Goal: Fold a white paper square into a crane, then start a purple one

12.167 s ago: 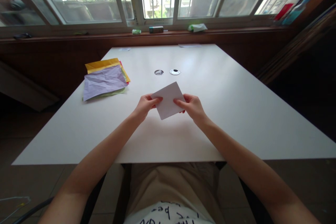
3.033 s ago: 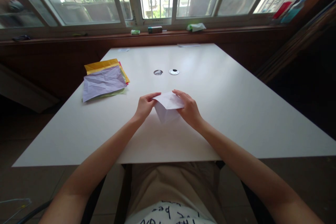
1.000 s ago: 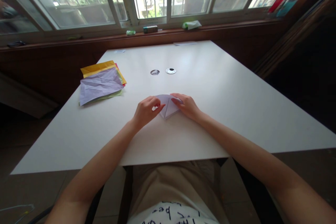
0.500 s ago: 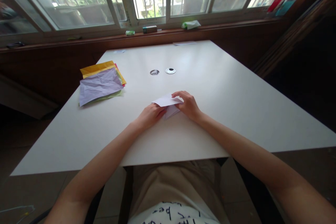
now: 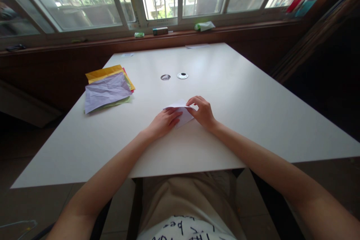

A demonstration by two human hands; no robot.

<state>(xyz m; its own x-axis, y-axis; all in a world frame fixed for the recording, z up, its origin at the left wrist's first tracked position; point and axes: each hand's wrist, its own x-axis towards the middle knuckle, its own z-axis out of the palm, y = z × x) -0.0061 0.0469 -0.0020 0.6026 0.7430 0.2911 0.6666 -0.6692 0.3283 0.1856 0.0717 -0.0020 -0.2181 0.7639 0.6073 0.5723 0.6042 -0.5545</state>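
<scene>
White paper (image 5: 186,116): one | left fingers (image 5: 174,114): outstretched on it | right fingers (image 5: 196,99): pinching flap

Left fingers (image 5: 174,114) on folded paper (image 5: 185,116), right fingers (image 5: 194,100) pinching its flap (image 5: 179,103), white table (image 5: 253,120)

One head-worn view, looking forward and down over the desk (image 5: 247,120) toward the window (image 5: 180,0).
The camera sits high behind the desk's near edge, so the wearer's lap (image 5: 185,198) shows at bottom middle, while the left forearm (image 5: 112,167) and right forearm (image 5: 253,152) come in from the lower corners, close to the lens. The left hand (image 5: 164,123) and right hand (image 5: 203,113) lie around the middle of the frame, farther off; the window spans the top, well beyond them. The framing is wide, taking in nearly all the desk, whose near edge climbs slightly toward the right.
</scene>
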